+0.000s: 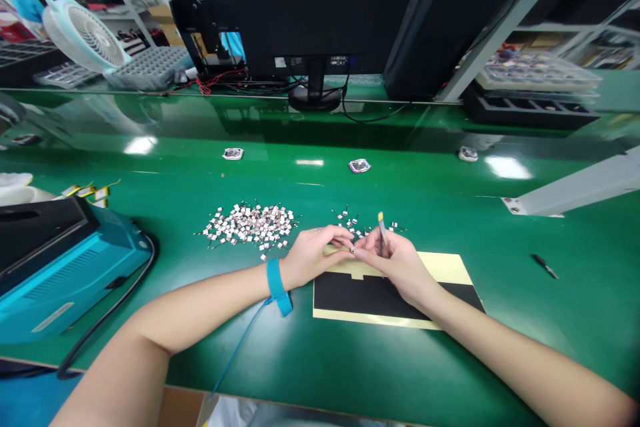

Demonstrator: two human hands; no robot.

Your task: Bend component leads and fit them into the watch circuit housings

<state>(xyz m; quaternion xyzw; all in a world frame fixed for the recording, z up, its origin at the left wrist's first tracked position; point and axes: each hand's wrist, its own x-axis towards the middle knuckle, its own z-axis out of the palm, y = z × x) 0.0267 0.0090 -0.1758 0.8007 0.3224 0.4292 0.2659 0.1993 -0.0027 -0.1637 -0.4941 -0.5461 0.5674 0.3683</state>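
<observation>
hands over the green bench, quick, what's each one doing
Left hand: closed, fingertips pinching a tiny component, too small to identify.
Right hand: closed, holding metal tweezers.

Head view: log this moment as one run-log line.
left hand: holding small part | right hand: holding tweezers | beside: small component pile | beneath: black-and-yellow sheet
</observation>
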